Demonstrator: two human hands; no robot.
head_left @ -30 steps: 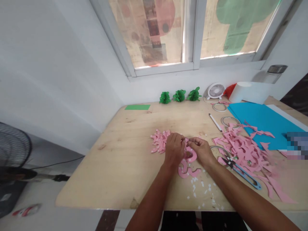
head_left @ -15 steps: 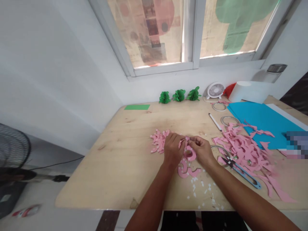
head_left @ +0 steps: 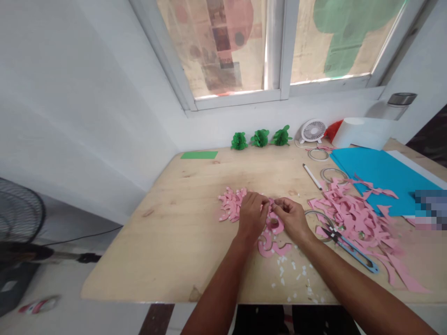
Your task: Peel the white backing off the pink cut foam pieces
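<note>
My left hand (head_left: 252,213) and my right hand (head_left: 291,215) meet over the middle of the table, fingers of both pinched together on a small pink paper piece (head_left: 271,203). Its shape is mostly covered by my fingers. Just below lies a curved pink cutout (head_left: 275,226), partly hidden by my hands. Closer to me, more curved pink cutouts (head_left: 266,250) rest on the wood. Beside my left hand spreads a cluster of pink pieces (head_left: 230,204) with white bits at their tips.
Right of my hands lie blue-handled snips (head_left: 354,249), pink scraps (head_left: 352,214), tape rings (head_left: 334,175), a white pen (head_left: 312,177) and blue sheets (head_left: 370,172). White bits (head_left: 295,274) litter the front. Green paper figures (head_left: 260,138), a green strip (head_left: 199,155) and a small fan (head_left: 313,131) line the back.
My fingers have shifted slightly around the small pink piece, and less of it shows between them. The other things on the table have stayed in place.
</note>
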